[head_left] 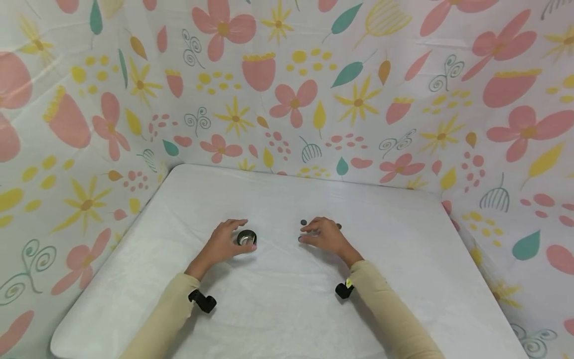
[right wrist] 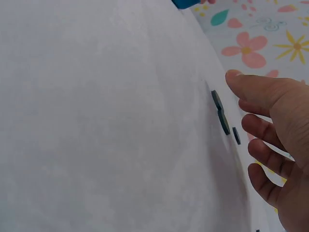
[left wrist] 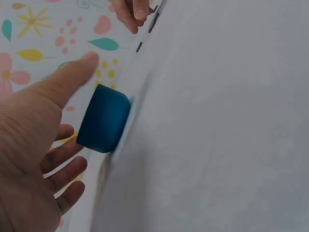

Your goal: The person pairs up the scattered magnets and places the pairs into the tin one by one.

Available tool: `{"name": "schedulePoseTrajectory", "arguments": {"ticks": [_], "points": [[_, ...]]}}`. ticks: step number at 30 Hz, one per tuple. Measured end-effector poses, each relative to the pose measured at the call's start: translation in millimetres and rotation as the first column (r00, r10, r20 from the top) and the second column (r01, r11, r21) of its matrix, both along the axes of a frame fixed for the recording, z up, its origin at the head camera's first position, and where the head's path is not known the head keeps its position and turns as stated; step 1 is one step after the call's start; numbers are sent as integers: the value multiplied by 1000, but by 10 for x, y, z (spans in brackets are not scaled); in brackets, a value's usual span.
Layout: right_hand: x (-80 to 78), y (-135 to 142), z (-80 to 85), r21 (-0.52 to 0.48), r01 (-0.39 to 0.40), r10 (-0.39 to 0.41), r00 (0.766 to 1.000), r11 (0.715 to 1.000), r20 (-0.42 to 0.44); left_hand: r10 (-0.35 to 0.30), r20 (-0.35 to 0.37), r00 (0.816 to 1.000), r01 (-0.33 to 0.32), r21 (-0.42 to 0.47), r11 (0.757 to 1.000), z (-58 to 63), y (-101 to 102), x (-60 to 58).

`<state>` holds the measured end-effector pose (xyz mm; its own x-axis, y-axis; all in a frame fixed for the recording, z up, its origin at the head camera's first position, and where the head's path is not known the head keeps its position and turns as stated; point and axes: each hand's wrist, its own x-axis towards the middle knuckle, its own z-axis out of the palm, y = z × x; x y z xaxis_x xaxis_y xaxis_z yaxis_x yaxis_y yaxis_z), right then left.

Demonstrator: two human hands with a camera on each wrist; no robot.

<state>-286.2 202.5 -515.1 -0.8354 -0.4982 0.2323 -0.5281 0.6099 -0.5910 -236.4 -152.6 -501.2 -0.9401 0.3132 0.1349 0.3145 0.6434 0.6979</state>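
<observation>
A small round cup (head_left: 246, 238) stands on the white-covered table, dark-rimmed with a shiny inside in the head view. Its outer wall looks blue in the left wrist view (left wrist: 105, 118). My left hand (head_left: 226, 243) curves loosely beside the cup, thumb and fingers spread; a gap shows between thumb and cup in the left wrist view. Several small dark discs (head_left: 303, 222) lie flat on the cloth to the right. Over them hovers my right hand (head_left: 326, 236), its fingers parted and loosely bent, pinching nothing. In the right wrist view the discs (right wrist: 223, 122) sit apart from the fingertips.
White cloth (head_left: 278, 299) covers the table. Flower-patterned curtains (head_left: 293, 102) rise along its back and both sides. Black wrist cameras (head_left: 204, 301) are strapped at both sleeves.
</observation>
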Motion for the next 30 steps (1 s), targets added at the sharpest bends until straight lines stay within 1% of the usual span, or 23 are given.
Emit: {"name": "schedulePoseTrajectory", "arguments": {"ticks": [4,9,14,16,21,27,30], "points": [[8,-31,-23,20,23,-23,1000,1000,16,5,37,999,-5,7,1000,-90,-1,0],[23,-38,-58,59,39,-40,999,997,11,18,41,999,-20,37,999,-145,-1,22],[20,-47,-77,53,36,-36,999,998,-10,41,54,998,-44,43,998,-169,-12,36],[19,-54,-74,47,39,-39,999,998,-4,43,60,997,-46,51,998,-176,-15,35],[20,-67,-55,33,37,-37,999,999,18,32,56,998,-36,72,997,-183,-16,25],[-3,-71,-58,53,29,-28,999,998,-16,26,59,998,-31,79,996,-192,-20,20],[-18,-71,-67,49,40,-40,999,998,-10,29,62,998,-34,79,996,-193,-22,17]]}}
